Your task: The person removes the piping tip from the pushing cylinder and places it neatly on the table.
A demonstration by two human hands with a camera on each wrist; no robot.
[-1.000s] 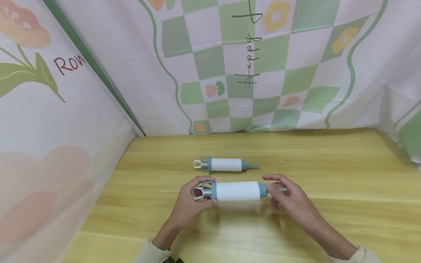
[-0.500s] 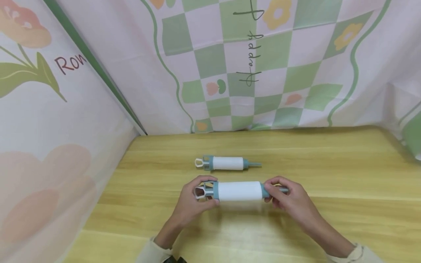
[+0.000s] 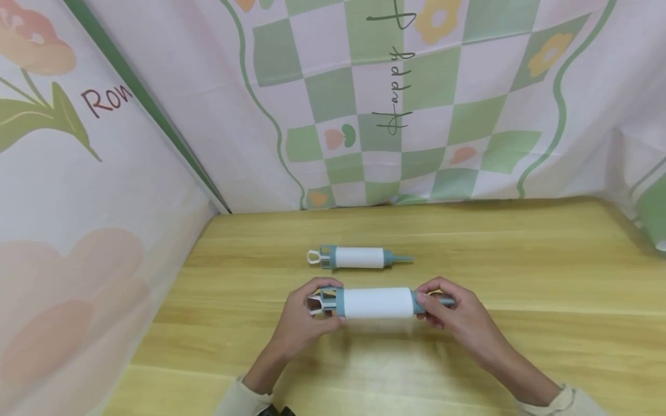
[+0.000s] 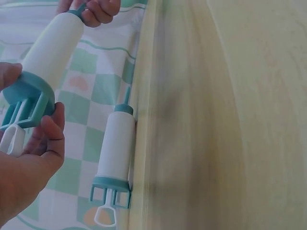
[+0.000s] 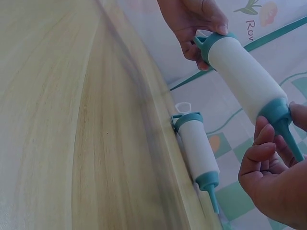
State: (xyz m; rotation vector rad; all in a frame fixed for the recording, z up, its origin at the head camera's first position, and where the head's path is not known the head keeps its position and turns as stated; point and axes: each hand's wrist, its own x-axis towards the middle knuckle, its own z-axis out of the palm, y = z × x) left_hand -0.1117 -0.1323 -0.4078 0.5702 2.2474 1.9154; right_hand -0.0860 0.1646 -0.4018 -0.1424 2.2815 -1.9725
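A large white plastic syringe (image 3: 378, 303) with teal ends lies level between both hands, above the wooden table. At its handle end, my left hand (image 3: 302, 323) holds the teal collar (image 4: 31, 91), thumb and fingers on opposite sides; a white loop handle (image 4: 13, 140) pokes out there. My right hand (image 3: 463, 315) pinches the teal nozzle cap (image 5: 276, 111) at the other end, and the thin nozzle tip (image 5: 293, 143) runs out past its fingers. Just beyond lies a second, smaller-looking syringe (image 3: 359, 257) of the same kind, touched by neither hand.
The wooden table (image 3: 250, 237) runs back to a white-and-green checked cloth (image 3: 380, 162) hung behind it. A printed flower cloth (image 3: 104, 202) stands along the left side. Cream sleeves (image 3: 562, 401) reach in from the near edge.
My right hand's raised index finger has come down, and the fingers have moved left from the nozzle onto the teal cap. The left hand keeps its hold; the second syringe stays put.
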